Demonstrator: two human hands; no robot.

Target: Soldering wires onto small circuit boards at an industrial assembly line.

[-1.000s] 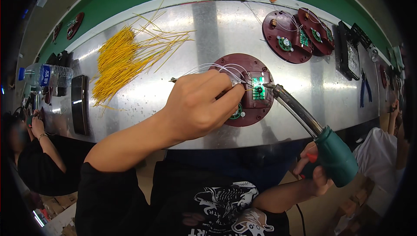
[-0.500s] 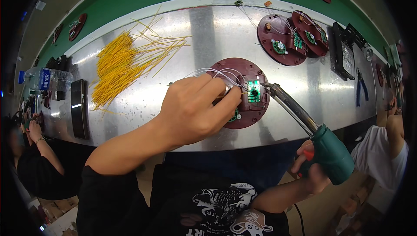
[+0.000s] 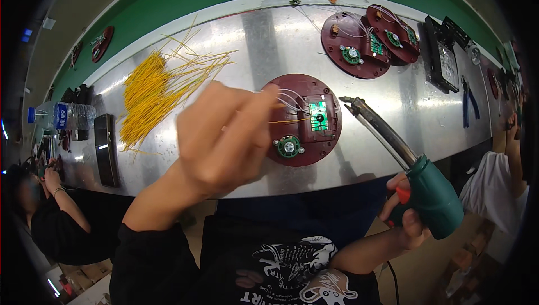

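The right hand's (image 3: 414,231) grip is clamped round the handle of a green soldering iron (image 3: 432,193), its tip just beside the right edge of a maroon disc (image 3: 311,149) on the metal surface (image 3: 370,148). A yellow wire (image 3: 289,121) runs left from the disc's circuit board (image 3: 318,108) toward the blurred left hand (image 3: 224,136), whose grip I cannot tell. A wire pile (image 3: 146,97) lies farther left.

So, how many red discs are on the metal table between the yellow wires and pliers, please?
3: one disc near the left hand, two adjacent discs farther right.
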